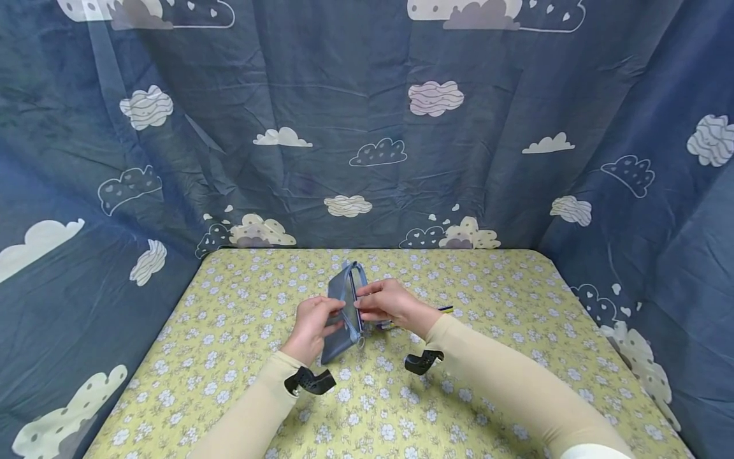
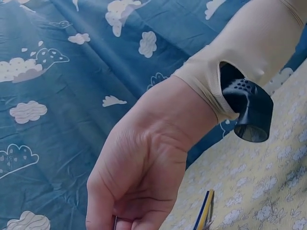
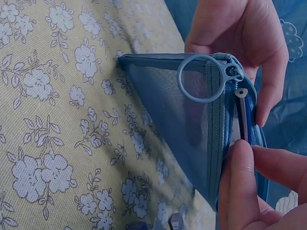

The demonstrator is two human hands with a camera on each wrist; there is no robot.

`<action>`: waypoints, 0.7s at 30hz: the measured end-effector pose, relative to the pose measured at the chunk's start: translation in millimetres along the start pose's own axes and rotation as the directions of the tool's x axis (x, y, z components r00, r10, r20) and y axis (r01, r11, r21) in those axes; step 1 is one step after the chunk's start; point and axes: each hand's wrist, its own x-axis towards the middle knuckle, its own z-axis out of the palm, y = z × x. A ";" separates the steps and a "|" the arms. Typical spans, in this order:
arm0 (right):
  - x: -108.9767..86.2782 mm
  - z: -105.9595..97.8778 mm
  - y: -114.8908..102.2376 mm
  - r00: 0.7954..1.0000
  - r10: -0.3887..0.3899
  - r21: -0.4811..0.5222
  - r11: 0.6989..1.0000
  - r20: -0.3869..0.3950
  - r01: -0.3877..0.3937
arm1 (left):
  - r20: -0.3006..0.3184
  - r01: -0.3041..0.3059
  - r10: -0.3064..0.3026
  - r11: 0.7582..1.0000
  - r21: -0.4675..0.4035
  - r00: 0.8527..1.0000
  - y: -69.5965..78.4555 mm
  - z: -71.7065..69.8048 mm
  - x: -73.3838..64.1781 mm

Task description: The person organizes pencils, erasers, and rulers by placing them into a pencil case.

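Note:
A blue mesh zipper pouch [image 1: 338, 319] is held up on its edge above the table, its zipped mouth parted toward the right. My left hand [image 1: 312, 325] grips the near side of the pouch by its opening; in the right wrist view that left hand [image 3: 240, 33] is behind the pouch. With thumb and fingers, my right hand [image 1: 392, 303] pinches a slim blue-and-white pencil [image 3: 243, 115] lying along the pouch's mouth. The pencil's flat end shows a dark core. A ring pull [image 3: 201, 99] hangs from the zipper. In the left wrist view the right hand's fingertips [image 2: 127, 223] are partly cut off.
Under my right forearm, a blue-and-yellow striped pencil [image 1: 445, 309] lies on the flowered tablecloth [image 1: 229, 357]. Some small items [image 3: 176, 221] rest close to the pouch, mostly cut off. Blue cloud-print curtains [image 1: 344, 108] enclose the table at the back and sides.

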 end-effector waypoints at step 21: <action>-5.7 2.6 -5.6 0.999 -0.018 -0.062 0.998 0.027 0.020 | -0.028 0.021 -0.022 0.999 -0.045 0.999 1.7 -2.4 -1.9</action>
